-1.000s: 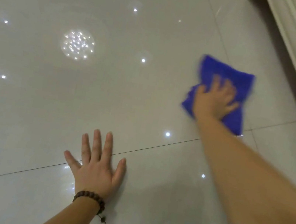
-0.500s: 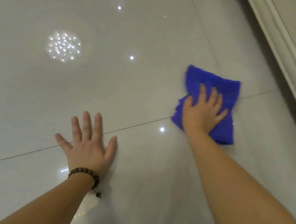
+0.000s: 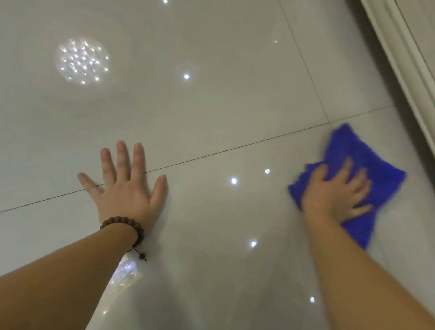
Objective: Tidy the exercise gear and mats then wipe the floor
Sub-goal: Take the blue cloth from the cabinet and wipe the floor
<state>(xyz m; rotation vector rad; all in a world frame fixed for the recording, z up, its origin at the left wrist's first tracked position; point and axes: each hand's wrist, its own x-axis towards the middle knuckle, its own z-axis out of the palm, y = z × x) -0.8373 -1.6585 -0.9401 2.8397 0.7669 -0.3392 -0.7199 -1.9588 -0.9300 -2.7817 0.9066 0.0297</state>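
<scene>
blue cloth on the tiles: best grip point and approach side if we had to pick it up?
Probably the far corner of the blue cloth, pinched from above on the side away from the person. It lies bunched and flat on the floor, the right hand covers its middle, and that corner is bare.

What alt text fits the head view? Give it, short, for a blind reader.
A right hand presses a blue cloth flat on a glossy tiled floor near a white baseboard. The left hand, with a bead bracelet at the wrist, rests spread on the floor across a grout line.
</scene>
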